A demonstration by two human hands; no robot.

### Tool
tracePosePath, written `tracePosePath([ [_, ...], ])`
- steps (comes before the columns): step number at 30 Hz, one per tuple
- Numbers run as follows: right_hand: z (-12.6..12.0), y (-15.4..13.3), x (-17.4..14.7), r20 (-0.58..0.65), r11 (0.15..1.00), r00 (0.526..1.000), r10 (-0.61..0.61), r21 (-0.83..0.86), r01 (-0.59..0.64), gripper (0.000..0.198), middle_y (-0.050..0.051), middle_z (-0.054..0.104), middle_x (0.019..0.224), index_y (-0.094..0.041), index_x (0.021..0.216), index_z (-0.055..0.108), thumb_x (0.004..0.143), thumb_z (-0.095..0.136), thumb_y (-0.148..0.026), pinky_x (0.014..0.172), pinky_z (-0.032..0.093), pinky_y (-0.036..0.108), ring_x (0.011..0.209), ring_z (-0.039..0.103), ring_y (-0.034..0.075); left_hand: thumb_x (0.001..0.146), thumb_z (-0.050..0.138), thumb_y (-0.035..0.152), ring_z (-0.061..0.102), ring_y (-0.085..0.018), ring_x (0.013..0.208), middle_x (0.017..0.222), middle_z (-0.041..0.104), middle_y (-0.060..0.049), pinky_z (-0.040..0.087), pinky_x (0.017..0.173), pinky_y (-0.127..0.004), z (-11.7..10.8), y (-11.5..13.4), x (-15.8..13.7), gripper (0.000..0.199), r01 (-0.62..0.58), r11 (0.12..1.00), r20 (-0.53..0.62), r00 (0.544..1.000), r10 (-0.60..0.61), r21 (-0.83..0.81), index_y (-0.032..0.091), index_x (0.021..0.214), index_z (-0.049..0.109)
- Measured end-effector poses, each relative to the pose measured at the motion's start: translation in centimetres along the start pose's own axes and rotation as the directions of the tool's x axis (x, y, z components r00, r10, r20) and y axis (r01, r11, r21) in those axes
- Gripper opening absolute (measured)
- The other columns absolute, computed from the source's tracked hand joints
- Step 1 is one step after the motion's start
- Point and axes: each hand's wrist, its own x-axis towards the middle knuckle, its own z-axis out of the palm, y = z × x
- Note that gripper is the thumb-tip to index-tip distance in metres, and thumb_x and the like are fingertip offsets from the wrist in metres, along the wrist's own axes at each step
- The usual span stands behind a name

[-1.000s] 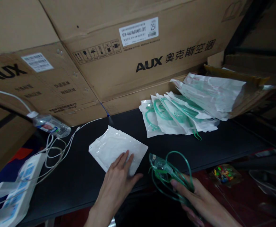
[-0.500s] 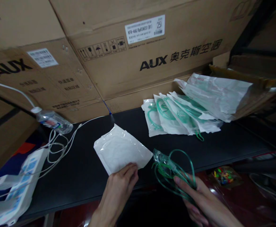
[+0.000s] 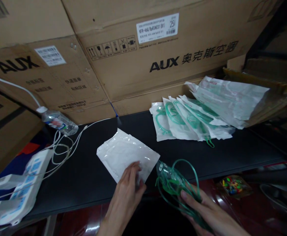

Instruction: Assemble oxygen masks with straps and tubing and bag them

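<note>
A flat white pouch with a clear, shiny face (image 3: 124, 152) lies on the black surface in front of me. My left hand (image 3: 127, 186) is at its near edge, with bent fingertips resting on the pouch and the thumb apart from them. To the right, my right hand (image 3: 200, 203) is closed around a clear green oxygen mask (image 3: 169, 177) with coiled green tubing (image 3: 191, 165). The mask's tip points toward the pouch's right corner. Part of the tubing is hidden in my palm.
Several pouches with green tubing (image 3: 174, 121) overlap at the back right, beside more pouches (image 3: 234, 98). Large cardboard boxes (image 3: 124, 72) stand behind. On the left are a plastic bottle (image 3: 68, 126), white cables (image 3: 69, 149) and a power strip (image 3: 30, 186). Below right sits a box of colourful pieces (image 3: 233, 185).
My left fingers have loosened from a pinch at the pouch's edge, and the thumb has moved away from them. The mask in my right hand has turned slightly and dropped a little.
</note>
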Motion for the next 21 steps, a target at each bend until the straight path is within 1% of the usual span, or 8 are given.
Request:
tracePosePath([
  [3, 0.4, 0.0, 0.1, 0.018, 0.998, 1.000, -0.025, -0.048, 0.026, 0.081, -0.007, 0.060, 0.061, -0.020, 0.137, 0.042, 0.083, 0.067, -0.076, 0.033, 0.033, 0.014, 0.031, 0.038, 0.004, 0.092, 0.055, 0.009, 0.070, -0.026, 0.117, 0.125, 0.073, -0.009, 0.061, 0.098, -0.044, -0.3, -0.1, 0.2, 0.030, -0.048, 0.993, -0.004, 0.999, 0.048, 0.104, 0.023, 0.118, 0.063],
  [6, 1.5, -0.8, 0.3, 0.048, 0.991, 0.998, -0.042, -0.126, 0.047, 0.089, -0.009, 0.057, 0.055, -0.018, 0.142, 0.040, 0.083, 0.063, -0.080, 0.034, 0.039, 0.014, 0.035, 0.045, 0.008, 0.100, 0.051, 0.018, 0.076, -0.023, 0.104, 0.113, 0.077, -0.007, 0.065, 0.088, -0.039, -0.8, 0.2, 0.6, 0.019, -0.013, 0.995, -0.041, 0.999, 0.017, 0.102, 0.023, 0.110, 0.067],
  [9, 3.4, -2.6, 0.7, 0.132, 0.969, 0.984, -0.118, -0.199, 0.143, 0.098, -0.009, 0.058, 0.054, -0.019, 0.151, 0.032, 0.082, 0.060, -0.083, 0.035, 0.043, 0.014, 0.039, 0.051, 0.010, 0.099, 0.051, 0.017, 0.078, -0.024, 0.096, 0.109, 0.079, -0.007, 0.066, 0.080, -0.035, -1.3, 0.5, 0.7, 0.023, -0.001, 0.996, -0.033, 0.999, 0.004, 0.091, 0.023, 0.114, 0.067],
  [12, 5.2, -4.5, 1.5, 0.269, 0.948, 0.941, -0.203, -0.187, 0.258, 0.093, -0.004, 0.067, 0.066, -0.022, 0.154, 0.028, 0.087, 0.062, -0.076, 0.037, 0.044, 0.013, 0.041, 0.053, 0.008, 0.092, 0.050, 0.009, 0.079, -0.024, 0.089, 0.104, 0.080, -0.008, 0.066, 0.071, -0.031, -1.6, 0.7, 0.5, 0.031, -0.042, 0.994, -0.004, 0.999, 0.042, 0.097, 0.022, 0.112, 0.070],
  [14, 5.9, -5.1, 2.3, 0.321, 0.934, 0.909, -0.267, -0.145, 0.326, 0.084, 0.000, 0.072, 0.072, -0.020, 0.150, 0.034, 0.090, 0.061, -0.072, 0.036, 0.042, 0.013, 0.040, 0.053, 0.007, 0.091, 0.050, 0.007, 0.079, -0.022, 0.081, 0.097, 0.079, -0.008, 0.064, 0.066, -0.028, -1.8, 0.8, 0.5, 0.031, -0.065, 0.993, -0.043, 0.997, 0.069, 0.096, 0.021, 0.109, 0.071],
  [15, 6.2, -5.1, 2.8, 0.319, 0.929, 0.901, -0.294, -0.128, 0.348, 0.079, 0.001, 0.073, 0.072, -0.018, 0.147, 0.038, 0.092, 0.059, -0.071, 0.035, 0.040, 0.012, 0.039, 0.053, 0.007, 0.092, 0.050, 0.008, 0.079, -0.022, 0.079, 0.096, 0.079, -0.008, 0.064, 0.066, -0.028, -1.8, 0.8, 0.5, 0.030, -0.068, 0.993, -0.081, 0.994, 0.076, 0.098, 0.020, 0.110, 0.071],
  [18, 6.4, -4.7, 3.8, 0.240, 0.932, 0.920, -0.309, -0.119, 0.344, 0.066, 0.002, 0.072, 0.062, -0.015, 0.126, 0.049, 0.094, 0.051, -0.073, 0.030, 0.033, 0.012, 0.032, 0.050, 0.008, 0.096, 0.054, 0.015, 0.079, -0.021, 0.080, 0.101, 0.080, -0.009, 0.065, 0.072, -0.029, -1.8, 0.6, 0.6, 0.024, -0.048, 0.994, -0.222, 0.973, 0.069, 0.100, 0.019, 0.115, 0.070],
  [21, 6.2, -3.9, 4.0, 0.187, 0.949, 0.941, -0.282, -0.090, 0.303, 0.060, -0.002, 0.068, 0.061, -0.019, 0.110, 0.049, 0.091, 0.053, -0.076, 0.029, 0.034, 0.013, 0.030, 0.052, 0.008, 0.100, 0.057, 0.025, 0.078, -0.018, 0.075, 0.106, 0.080, -0.007, 0.064, 0.071, -0.027, -1.7, 0.4, 1.1, 0.020, 0.023, 0.998, -0.283, 0.959, -0.007, 0.053, 0.020, 0.115, 0.070],
])
